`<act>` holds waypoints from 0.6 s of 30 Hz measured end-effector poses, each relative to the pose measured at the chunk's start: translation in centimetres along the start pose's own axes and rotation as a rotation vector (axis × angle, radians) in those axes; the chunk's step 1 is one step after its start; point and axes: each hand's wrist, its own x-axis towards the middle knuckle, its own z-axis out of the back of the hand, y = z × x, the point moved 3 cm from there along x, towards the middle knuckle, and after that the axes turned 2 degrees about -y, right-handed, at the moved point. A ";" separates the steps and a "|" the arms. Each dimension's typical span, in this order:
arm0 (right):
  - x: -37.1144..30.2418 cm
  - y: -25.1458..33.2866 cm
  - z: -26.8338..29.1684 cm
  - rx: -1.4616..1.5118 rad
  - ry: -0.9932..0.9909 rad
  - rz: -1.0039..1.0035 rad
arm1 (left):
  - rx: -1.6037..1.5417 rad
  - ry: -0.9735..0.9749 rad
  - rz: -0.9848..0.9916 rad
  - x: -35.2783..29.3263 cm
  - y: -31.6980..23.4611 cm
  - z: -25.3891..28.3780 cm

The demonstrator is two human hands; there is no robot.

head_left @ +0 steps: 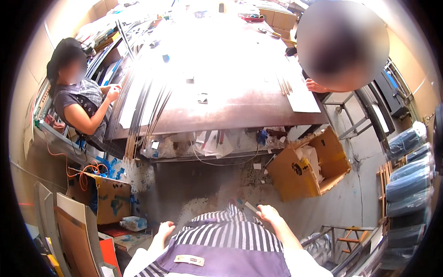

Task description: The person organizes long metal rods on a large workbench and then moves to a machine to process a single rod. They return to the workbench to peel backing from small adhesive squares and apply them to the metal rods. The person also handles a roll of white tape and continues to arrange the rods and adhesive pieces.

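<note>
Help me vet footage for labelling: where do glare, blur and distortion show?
Head view: glare whitens the far tabletop; head view: blur masks the right co-worker's head and left co-worker's face; head view: straight edges bow, corners go black; head view: the left hand and right hand escape the glare.

1. Bottom middle: the apron (230, 233) has black and grey stripes, plus purple.
2. Bottom middle: the strip (251, 207) at the right hand (271, 215) is whitish.
3. Upper middle: the table (221, 111) goes from brown to white.
4. Middle right: the box (291, 177) is brown.
5. Middle left: the cord (83, 179) is orange.
6. Lower left: a board (110, 255) is red.
</note>
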 end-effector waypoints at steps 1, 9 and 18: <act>2.2 0.0 1.3 -0.068 -0.006 0.045 | -0.022 -0.013 0.052 0.3 0.8 -0.2; 13.3 9.6 11.2 -0.189 -0.031 0.346 | -0.272 -0.059 0.001 3.3 -6.2 2.7; 19.2 19.7 13.8 0.108 -0.077 0.475 | -0.260 -0.206 -0.266 14.6 -17.4 15.5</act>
